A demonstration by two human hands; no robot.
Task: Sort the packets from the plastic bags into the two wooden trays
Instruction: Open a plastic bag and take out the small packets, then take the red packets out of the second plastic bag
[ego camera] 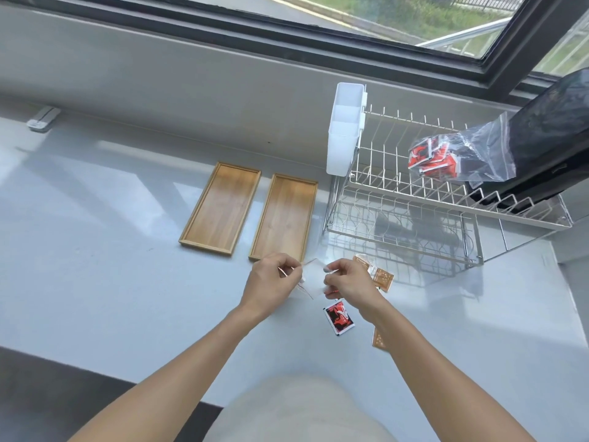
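A: Packets status — one red-and-black packet (339,317) lies flat on the counter (127,282) just below the hands, brown packets (379,275) sit beside the right wrist, another brown packet (378,339) is half hidden by the right forearm. Both wooden trays (220,208) hold nothing yet.

B: Hands?

A: Left hand (271,280) and right hand (347,282) each pinch an edge of a small clear plastic bag (314,279), fingers closed on the film, pulling it apart between them. Can't tell if anything's left inside.

B: Second bag?

A: Clear zip bag (462,154) full of red packets, resting on the dish rack (414,193), well apart from the trays.

B: Handling?

A: My guess — light, thin, floppy sachets with slick film. Pinch by a sealed edge, not the middle. Bag film is limp and slippery.

B: Any print?

A: Too small to read, only a white mark on the red one.
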